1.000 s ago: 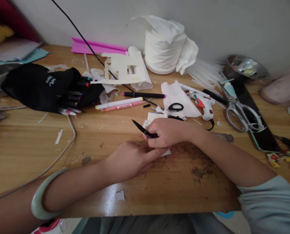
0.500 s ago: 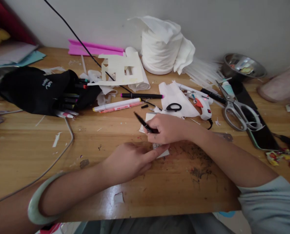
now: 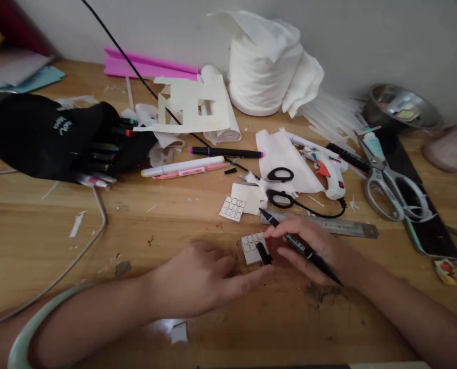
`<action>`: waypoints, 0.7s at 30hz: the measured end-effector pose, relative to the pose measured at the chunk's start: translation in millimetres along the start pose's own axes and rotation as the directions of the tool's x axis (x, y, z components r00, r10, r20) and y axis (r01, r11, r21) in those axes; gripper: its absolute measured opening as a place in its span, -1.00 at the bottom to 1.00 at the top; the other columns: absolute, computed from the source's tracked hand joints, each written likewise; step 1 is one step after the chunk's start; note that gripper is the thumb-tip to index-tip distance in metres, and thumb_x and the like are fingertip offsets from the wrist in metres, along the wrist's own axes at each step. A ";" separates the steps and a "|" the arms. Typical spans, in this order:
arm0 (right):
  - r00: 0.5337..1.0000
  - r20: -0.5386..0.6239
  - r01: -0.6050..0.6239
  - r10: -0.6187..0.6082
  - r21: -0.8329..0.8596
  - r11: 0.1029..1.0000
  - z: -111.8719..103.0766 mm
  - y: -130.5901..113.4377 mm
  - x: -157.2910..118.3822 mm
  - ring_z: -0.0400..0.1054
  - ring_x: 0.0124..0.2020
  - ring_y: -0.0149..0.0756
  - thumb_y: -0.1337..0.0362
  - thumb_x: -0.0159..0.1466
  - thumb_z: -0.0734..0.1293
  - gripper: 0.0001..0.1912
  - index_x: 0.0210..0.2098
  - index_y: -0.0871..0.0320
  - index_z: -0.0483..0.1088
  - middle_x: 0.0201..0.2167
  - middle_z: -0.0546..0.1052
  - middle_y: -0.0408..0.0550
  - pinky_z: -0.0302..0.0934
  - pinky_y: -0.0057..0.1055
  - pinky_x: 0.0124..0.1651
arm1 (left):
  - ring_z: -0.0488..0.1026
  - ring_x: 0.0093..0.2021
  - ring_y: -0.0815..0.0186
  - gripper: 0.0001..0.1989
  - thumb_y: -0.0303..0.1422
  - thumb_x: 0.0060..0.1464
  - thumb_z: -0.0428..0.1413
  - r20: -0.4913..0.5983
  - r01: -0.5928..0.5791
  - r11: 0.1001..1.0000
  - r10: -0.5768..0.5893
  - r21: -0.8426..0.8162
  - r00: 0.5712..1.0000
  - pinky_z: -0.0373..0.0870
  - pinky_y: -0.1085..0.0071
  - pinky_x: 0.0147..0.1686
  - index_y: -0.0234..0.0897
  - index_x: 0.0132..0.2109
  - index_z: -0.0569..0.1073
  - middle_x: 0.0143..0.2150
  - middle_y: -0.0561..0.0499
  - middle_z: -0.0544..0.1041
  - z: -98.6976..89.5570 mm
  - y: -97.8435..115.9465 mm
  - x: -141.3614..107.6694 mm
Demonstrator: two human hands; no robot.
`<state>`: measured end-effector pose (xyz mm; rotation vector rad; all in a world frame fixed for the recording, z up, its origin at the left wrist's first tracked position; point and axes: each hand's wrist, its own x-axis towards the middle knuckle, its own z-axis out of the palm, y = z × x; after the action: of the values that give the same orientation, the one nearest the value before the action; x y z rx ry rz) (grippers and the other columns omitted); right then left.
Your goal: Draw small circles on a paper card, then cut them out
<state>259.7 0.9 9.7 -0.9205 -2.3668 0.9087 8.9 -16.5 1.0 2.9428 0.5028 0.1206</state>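
My right hand (image 3: 320,251) grips a black marker pen (image 3: 299,245) that slants from upper left to lower right, both ends narrowing to a point. Below its fingers, a small white paper square (image 3: 249,251) drawn with rows of circles lies on the table. A black pen cap (image 3: 264,253) rests over that square's right part. My left hand (image 3: 209,277) is low over the table, index finger stretched out, its tip at the cap's lower end; the other fingers are partly curled. A second circle-patterned square (image 3: 233,208) overlaps a blank white paper piece (image 3: 247,196).
Behind the squares are black-handled scissors (image 3: 280,187), a steel ruler (image 3: 336,225) and a glue gun (image 3: 333,174). Large grey scissors (image 3: 393,189) lie on a phone (image 3: 432,236). Markers (image 3: 182,166), a black pen pouch (image 3: 52,138) and a white tissue roll (image 3: 263,77) stand farther back.
My right hand has moved right and down, off the papers, uncovering the squares, scissors and ruler. The pen's slant has changed. A black cap now shows by my left fingertip.
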 end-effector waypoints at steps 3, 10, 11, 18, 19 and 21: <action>0.994 0.067 0.080 -0.086 0.090 0.993 6.4 3.2 5.0 0.30 -0.21 -0.32 0.48 0.16 0.23 -0.68 -0.10 0.12 0.21 -0.21 0.44 -0.05 0.22 -0.35 -0.15 | 0.31 -0.57 0.32 -0.47 -0.53 0.16 -0.15 0.001 0.004 1.000 -0.004 -0.024 1.000 0.32 0.39 -0.55 -0.24 0.26 -0.05 -0.53 0.10 0.37 -1.1 -0.2 -0.2; 0.993 0.032 0.109 -0.115 0.150 0.983 14.6 8.7 8.6 0.28 -0.30 -0.38 0.46 0.22 0.21 -0.79 -0.18 0.09 0.24 -0.26 0.47 -0.13 0.21 -0.39 -0.21 | 0.29 -0.58 0.34 -0.43 -0.56 0.14 -0.14 -0.011 -0.009 0.997 0.008 -0.077 1.000 0.32 0.39 -0.53 -0.26 0.27 -0.10 -0.53 0.10 0.38 -0.6 -3.6 -2.6; 0.995 0.001 0.098 -0.099 0.144 0.985 15.3 8.9 7.1 0.29 -0.31 -0.38 0.46 0.22 0.23 -0.80 -0.19 0.09 0.25 -0.29 0.47 -0.13 0.22 -0.38 -0.22 | 0.28 -0.58 0.34 -0.43 -0.55 0.15 -0.14 -0.011 -0.010 0.996 0.009 -0.090 1.000 0.31 0.39 -0.53 -0.26 0.27 -0.10 -0.53 0.10 0.38 -0.9 -4.1 -2.8; 0.973 -0.046 -0.208 0.228 0.266 0.941 14.9 7.9 -1.1 0.41 -0.28 -0.32 0.40 0.17 0.29 -0.74 -0.16 0.04 0.23 -0.24 0.47 -0.10 0.31 -0.37 -0.26 | 0.33 -0.55 0.32 -0.61 -0.42 0.17 -0.09 0.046 0.035 0.986 -0.028 -0.164 0.999 0.29 0.35 -0.55 -0.34 0.15 0.20 -0.46 0.08 0.43 -4.2 -4.3 -1.9; 0.972 -0.017 -0.221 0.233 0.258 0.941 13.6 7.4 -1.1 0.42 -0.28 -0.31 0.40 0.16 0.30 -0.74 -0.17 0.04 0.23 -0.24 0.48 -0.09 0.32 -0.38 -0.27 | 0.33 -0.55 0.32 -0.62 -0.42 0.17 -0.09 0.053 0.038 0.985 -0.029 -0.171 0.998 0.28 0.34 -0.55 -0.34 0.13 0.22 -0.46 0.08 0.43 -4.3 -4.2 -1.5; 0.972 0.012 -0.230 0.233 0.227 0.946 11.2 6.5 -0.5 0.43 -0.27 -0.29 0.40 0.15 0.30 -0.75 -0.19 0.05 0.25 -0.26 0.50 -0.10 0.33 -0.37 -0.26 | 0.34 -0.54 0.31 -0.62 -0.42 0.16 -0.09 0.060 0.040 0.982 -0.029 -0.186 0.998 0.27 0.33 -0.56 -0.35 0.13 0.23 -0.45 0.07 0.44 -3.9 -4.6 -0.9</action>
<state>256.2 -0.5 -2.7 -1.1214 -2.1155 1.2293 6.1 -12.0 4.0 2.7439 0.5048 0.0747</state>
